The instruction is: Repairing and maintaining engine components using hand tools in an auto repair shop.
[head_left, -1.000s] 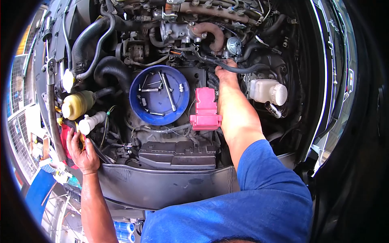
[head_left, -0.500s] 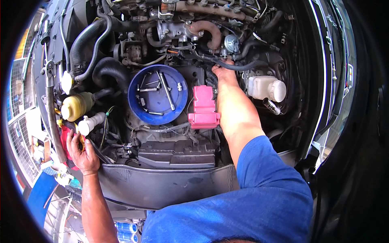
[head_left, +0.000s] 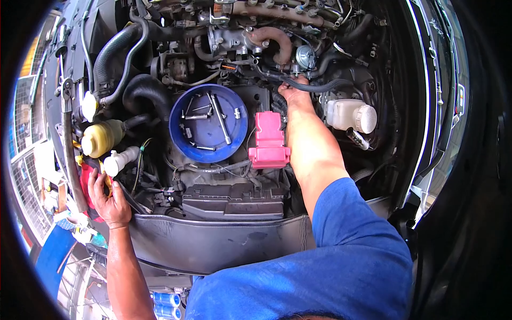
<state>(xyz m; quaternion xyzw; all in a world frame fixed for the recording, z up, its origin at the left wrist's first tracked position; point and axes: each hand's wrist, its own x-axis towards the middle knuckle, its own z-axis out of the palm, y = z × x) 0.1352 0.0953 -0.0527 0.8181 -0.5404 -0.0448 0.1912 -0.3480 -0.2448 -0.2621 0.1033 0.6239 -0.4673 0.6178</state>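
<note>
My right hand [head_left: 296,92] reaches deep into the engine bay, beneath a black ribbed hose [head_left: 322,87] and just below a round silver diaphragm unit [head_left: 305,56]. Its fingertips go out of sight among the parts, so what they touch is hidden. At the left side of the bay, my left hand [head_left: 112,207] rests with fingers apart against a red object [head_left: 87,188], holding nothing. A pink plastic cover [head_left: 270,136] sits beside my right forearm. Left of the cover stands a round blue bowl [head_left: 238,134] with several sockets and an extension bar [head_left: 219,120] inside.
A white fluid reservoir [head_left: 349,115] stands right of my forearm. On the left are a yellowish reservoir [head_left: 101,140], a white capped neck [head_left: 121,160] and a ratchet [head_left: 66,92] on the edge. A black box [head_left: 233,204] lies near the front panel [head_left: 218,242].
</note>
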